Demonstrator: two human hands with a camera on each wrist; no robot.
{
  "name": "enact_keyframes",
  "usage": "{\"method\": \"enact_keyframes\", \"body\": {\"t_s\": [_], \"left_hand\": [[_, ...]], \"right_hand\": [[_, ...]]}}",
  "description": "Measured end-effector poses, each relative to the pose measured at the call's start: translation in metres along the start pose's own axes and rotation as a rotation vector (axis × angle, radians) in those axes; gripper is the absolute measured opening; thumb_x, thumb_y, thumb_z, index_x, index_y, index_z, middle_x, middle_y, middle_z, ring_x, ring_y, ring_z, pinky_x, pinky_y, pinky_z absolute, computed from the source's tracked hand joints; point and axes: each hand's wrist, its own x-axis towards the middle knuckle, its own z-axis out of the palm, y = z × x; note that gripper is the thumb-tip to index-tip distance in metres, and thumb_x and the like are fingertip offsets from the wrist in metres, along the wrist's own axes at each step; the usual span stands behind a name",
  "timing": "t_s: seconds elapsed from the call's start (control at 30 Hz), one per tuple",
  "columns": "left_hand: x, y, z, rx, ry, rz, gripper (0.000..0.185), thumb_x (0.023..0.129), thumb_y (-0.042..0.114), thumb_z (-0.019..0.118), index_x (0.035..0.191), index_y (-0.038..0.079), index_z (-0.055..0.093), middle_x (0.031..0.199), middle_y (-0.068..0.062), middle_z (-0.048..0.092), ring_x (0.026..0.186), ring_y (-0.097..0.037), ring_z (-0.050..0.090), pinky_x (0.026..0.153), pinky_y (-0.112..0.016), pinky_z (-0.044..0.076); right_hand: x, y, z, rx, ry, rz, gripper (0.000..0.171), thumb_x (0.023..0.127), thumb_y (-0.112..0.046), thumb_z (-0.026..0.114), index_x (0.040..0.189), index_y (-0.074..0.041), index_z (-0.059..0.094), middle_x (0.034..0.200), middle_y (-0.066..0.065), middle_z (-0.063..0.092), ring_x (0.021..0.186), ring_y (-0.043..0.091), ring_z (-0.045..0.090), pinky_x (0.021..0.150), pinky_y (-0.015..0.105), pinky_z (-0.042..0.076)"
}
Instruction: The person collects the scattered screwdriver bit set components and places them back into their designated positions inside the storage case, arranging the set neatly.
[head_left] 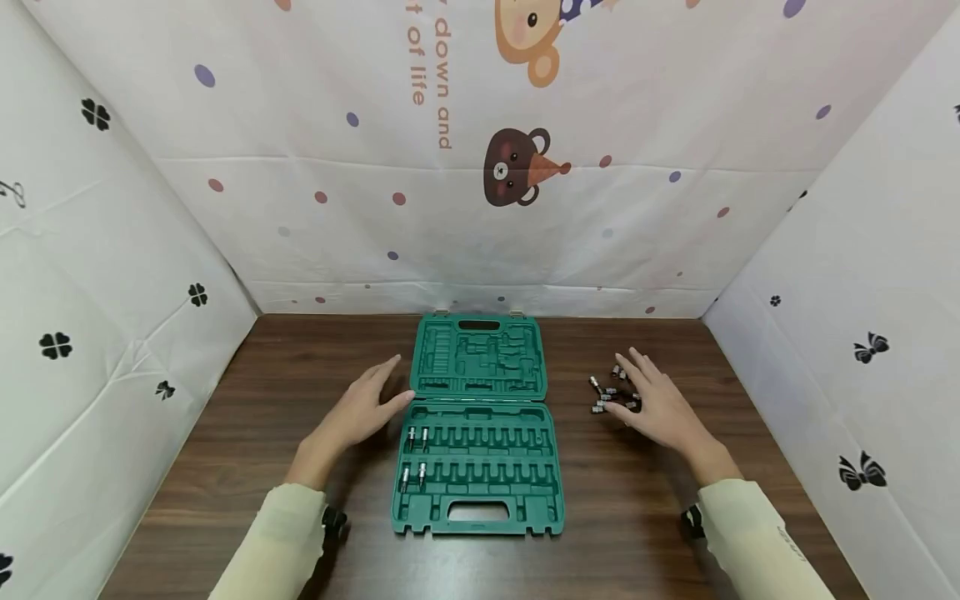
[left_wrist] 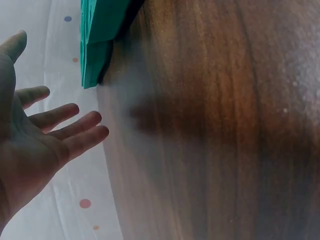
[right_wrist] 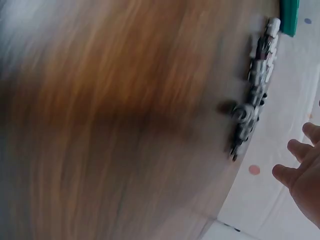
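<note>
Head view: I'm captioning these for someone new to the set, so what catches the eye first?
A green tool case lies open at the middle of the dark wooden table, with four bits seated at the left end of its near half. Right of it is a loose cluster of metal bits, with the right hand spread over them. The left hand is open beside the case's left edge.

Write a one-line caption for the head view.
Open hands flank an open green tool case; loose bits lie right.
</note>
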Motion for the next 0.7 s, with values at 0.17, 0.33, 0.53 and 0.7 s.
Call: {"method": "enact_keyframes", "body": {"t_s": [0.17,0.33,0.53,0.7], "left_hand": [[-0.002,-0.002,0.002,-0.048,-0.001,-0.015,0.084,0.103,0.059,0.054,0.165,0.011,0.024,0.166,-0.022,0.031,0.150,-0.046,0.035,0.117,-0.068,0.034],[-0.003,-0.004,0.005,-0.085,0.009,-0.022,0.084,0.103,0.060,0.054,0.164,0.008,0.027,0.163,-0.022,0.036,0.139,-0.043,0.050,0.111,-0.064,0.044],[-0.003,-0.003,0.007,-0.155,-0.001,-0.074,0.084,0.102,0.060,0.055,0.163,0.009,0.030,0.157,-0.022,0.046,0.120,-0.034,0.064,0.091,-0.053,0.059],[-0.001,-0.005,0.010,-0.206,0.001,-0.100,0.079,0.103,0.056,0.056,0.161,0.007,0.033,0.149,-0.021,0.055,0.121,-0.034,0.064,0.092,-0.051,0.059]], "right_hand": [[-0.005,0.010,-0.002,0.037,-0.031,-0.001,0.094,0.096,-0.054,0.069,0.167,-0.020,0.017,0.171,0.021,0.014,0.151,0.054,0.023,0.113,0.078,0.026],[-0.008,0.017,-0.007,0.092,-0.047,0.028,0.094,0.097,-0.054,0.067,0.167,-0.015,0.019,0.171,0.022,0.015,0.150,0.056,0.023,0.109,0.080,0.029],[-0.012,0.027,-0.011,0.151,-0.030,0.049,0.086,0.098,-0.047,0.069,0.162,-0.005,0.030,0.167,0.028,0.023,0.147,0.059,0.024,0.107,0.081,0.027],[-0.017,0.036,-0.014,0.192,-0.018,0.074,0.080,0.098,-0.043,0.070,0.158,-0.002,0.035,0.163,0.030,0.028,0.146,0.058,0.026,0.107,0.079,0.028]]}}
